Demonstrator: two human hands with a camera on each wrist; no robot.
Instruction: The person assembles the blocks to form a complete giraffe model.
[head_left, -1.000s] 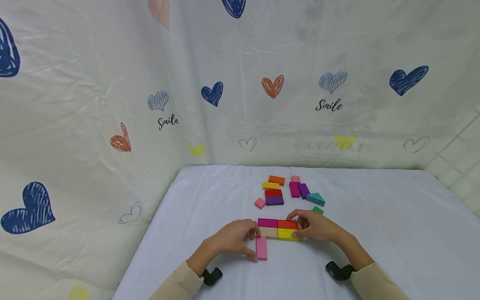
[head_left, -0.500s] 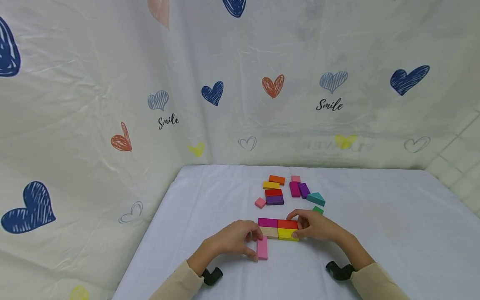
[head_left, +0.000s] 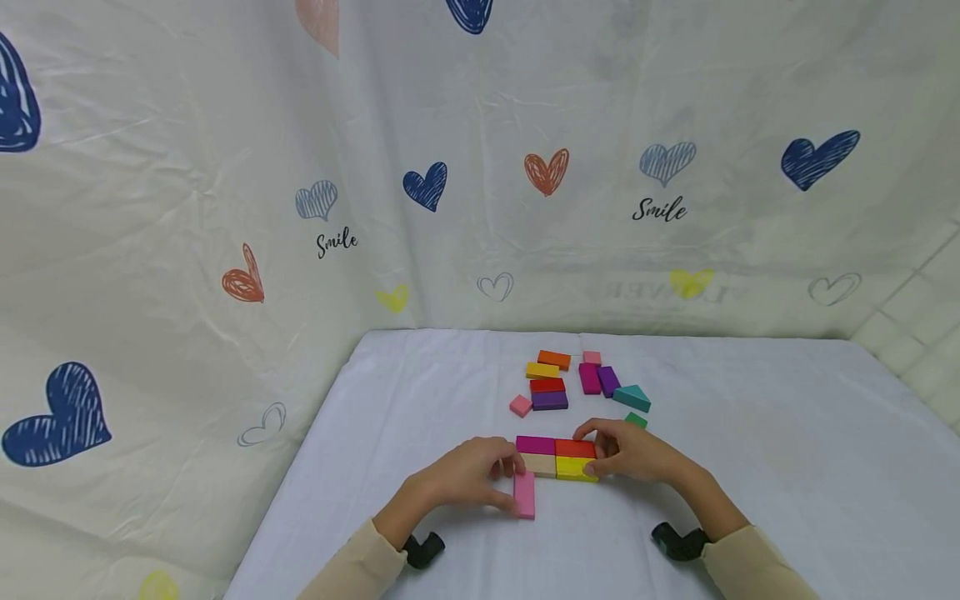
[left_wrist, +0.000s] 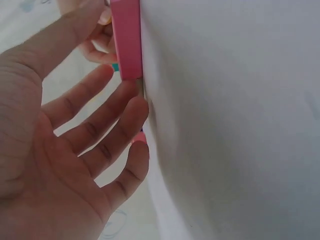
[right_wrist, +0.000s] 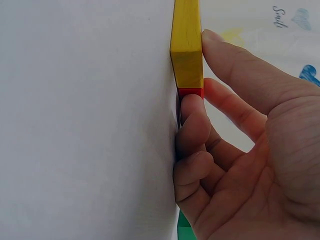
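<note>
In the head view, a magenta block (head_left: pixel 535 445), a red block (head_left: pixel 576 448), a tan block (head_left: pixel 542 465) and a yellow block (head_left: pixel 572 469) lie flat together as a rectangle. A pink block (head_left: pixel 526 498) points toward the person below the tan one's left end. My left hand (head_left: pixel 471 472) spans this pink block, thumb at its near end and fingertips at its far end. In the left wrist view, the other fingers curve loosely beside the pink block (left_wrist: pixel 128 42). My right hand (head_left: pixel 637 451) grips the red and yellow blocks' right side, thumb at the yellow block (right_wrist: pixel 187 42), fingers curled by the red block (right_wrist: pixel 192 92).
Behind the rectangle lie several loose blocks, among them an orange block (head_left: pixel 554 360), a purple block (head_left: pixel 550 401), a small pink block (head_left: pixel 521 406) and a teal triangle (head_left: pixel 632 397). A green block (head_left: pixel 636 421) sits just past the right hand. A heart-print curtain (head_left: pixel 480 225) hangs behind the white-covered table (head_left: pixel 405 392).
The left thumb has slid slightly right onto the pink block's near end, and the left fingertips have shifted a little at its far end. The right hand and the other blocks stay put.
</note>
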